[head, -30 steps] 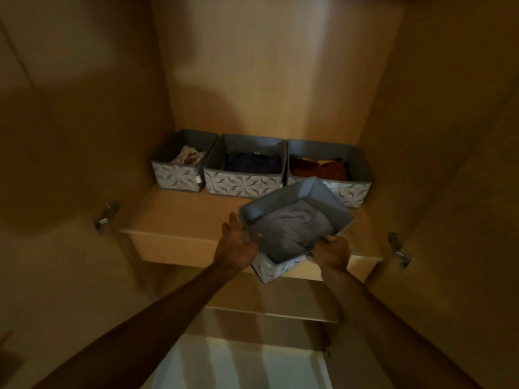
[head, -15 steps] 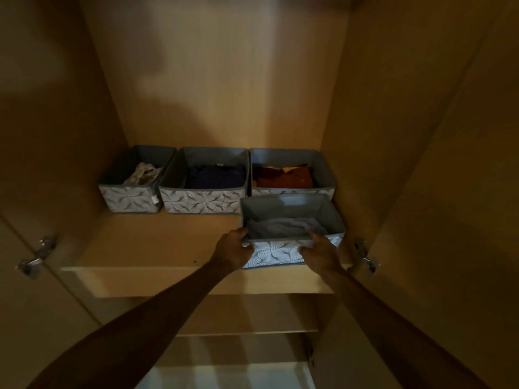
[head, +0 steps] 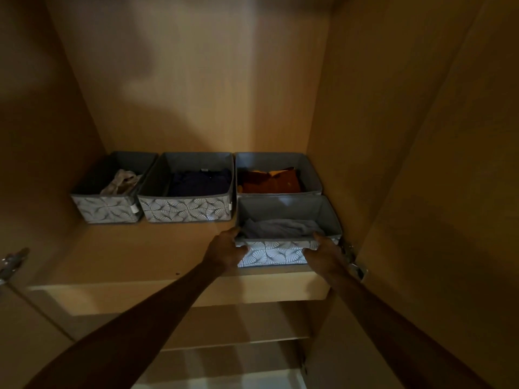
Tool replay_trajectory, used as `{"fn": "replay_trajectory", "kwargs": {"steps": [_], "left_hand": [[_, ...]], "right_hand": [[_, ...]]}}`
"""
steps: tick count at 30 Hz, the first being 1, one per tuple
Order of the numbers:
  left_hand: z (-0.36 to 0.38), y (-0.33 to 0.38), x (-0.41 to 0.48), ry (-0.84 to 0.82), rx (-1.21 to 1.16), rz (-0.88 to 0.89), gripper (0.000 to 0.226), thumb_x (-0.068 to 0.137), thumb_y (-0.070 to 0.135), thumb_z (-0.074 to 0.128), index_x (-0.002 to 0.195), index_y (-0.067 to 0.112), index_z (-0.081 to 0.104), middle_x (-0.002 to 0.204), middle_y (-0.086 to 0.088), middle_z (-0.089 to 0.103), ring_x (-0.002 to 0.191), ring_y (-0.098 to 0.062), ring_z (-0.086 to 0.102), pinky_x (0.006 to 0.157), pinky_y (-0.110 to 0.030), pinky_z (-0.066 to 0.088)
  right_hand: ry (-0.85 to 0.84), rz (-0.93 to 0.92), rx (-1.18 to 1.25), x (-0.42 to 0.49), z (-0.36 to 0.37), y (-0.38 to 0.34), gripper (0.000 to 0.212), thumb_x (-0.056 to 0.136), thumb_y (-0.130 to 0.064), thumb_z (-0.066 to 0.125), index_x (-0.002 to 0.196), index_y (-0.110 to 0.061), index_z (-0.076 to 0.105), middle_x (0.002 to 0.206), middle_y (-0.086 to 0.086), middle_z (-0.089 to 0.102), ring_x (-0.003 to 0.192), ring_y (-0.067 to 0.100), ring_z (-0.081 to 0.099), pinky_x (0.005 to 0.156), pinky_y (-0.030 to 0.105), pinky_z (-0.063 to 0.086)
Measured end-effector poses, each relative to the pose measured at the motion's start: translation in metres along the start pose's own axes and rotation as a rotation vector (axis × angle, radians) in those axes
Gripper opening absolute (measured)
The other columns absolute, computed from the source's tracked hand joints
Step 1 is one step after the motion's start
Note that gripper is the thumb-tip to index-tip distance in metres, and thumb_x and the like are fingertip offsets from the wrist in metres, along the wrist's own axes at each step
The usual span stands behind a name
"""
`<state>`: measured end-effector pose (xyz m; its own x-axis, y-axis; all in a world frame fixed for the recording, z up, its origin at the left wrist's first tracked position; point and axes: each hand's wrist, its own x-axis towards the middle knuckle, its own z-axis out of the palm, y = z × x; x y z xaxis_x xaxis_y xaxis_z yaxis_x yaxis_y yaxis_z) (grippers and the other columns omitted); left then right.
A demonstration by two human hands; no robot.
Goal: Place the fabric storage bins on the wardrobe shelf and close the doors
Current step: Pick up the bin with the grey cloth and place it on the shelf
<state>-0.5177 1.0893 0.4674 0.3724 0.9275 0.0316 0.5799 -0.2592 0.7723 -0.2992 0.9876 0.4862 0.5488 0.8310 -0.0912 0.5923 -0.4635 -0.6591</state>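
The front bin point(head: 275, 253), grey inside with a pale leaf pattern on its face, sits on the wardrobe shelf point(head: 112, 254) at the right end, close to the front edge and near the right side wall. Folded grey cloth point(head: 280, 228) lies in it. The left hand point(head: 224, 249) grips its front left corner with the fingers curled round it. The right hand point(head: 324, 252) holds the front right corner, with the thumb up at the rim. The bin lies between the two hands, both arms reaching up to it. Right behind it, touching or nearly so, stands the right back bin point(head: 275, 161) with orange-brown clothes. In the same back row are the middle bin point(head: 185, 211) with dark blue clothes and the left bin point(head: 104, 210) with a pale crumpled cloth. The right door point(head: 449, 192) stands open.
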Motion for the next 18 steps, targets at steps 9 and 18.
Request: {"fn": "replay_trajectory", "kwargs": {"steps": [9, 18], "left_hand": [[0.006, 0.001, 0.001, 0.004, 0.019, -0.057, 0.062, 0.078, 0.029, 0.075, 0.136, 0.027, 0.052, 0.120, 0.002, 0.068, 0.105, -0.022, 0.064, 0.086, -0.027, 0.049], [0.008, -0.004, -0.015, 0.079, -0.305, -0.139, 0.055, 0.080, 0.007, 0.074, 0.132, 0.015, 0.056, 0.124, -0.002, 0.063, 0.104, -0.021, 0.065, 0.089, -0.038, 0.056]], "right_hand": [[-0.026, -0.009, -0.017, 0.002, -0.002, 0.005, 0.062, 0.092, -0.025, 0.058, 0.149, -0.021, 0.033, 0.153, 0.008, 0.038, 0.137, 0.029, 0.040, 0.106, 0.035, 0.037], [-0.005, -0.058, 0.067, -0.010, 0.003, 0.014, 0.070, 0.089, -0.023, 0.064, 0.150, -0.024, 0.030, 0.138, 0.013, 0.054, 0.112, 0.029, 0.058, 0.085, 0.030, 0.047]]}}
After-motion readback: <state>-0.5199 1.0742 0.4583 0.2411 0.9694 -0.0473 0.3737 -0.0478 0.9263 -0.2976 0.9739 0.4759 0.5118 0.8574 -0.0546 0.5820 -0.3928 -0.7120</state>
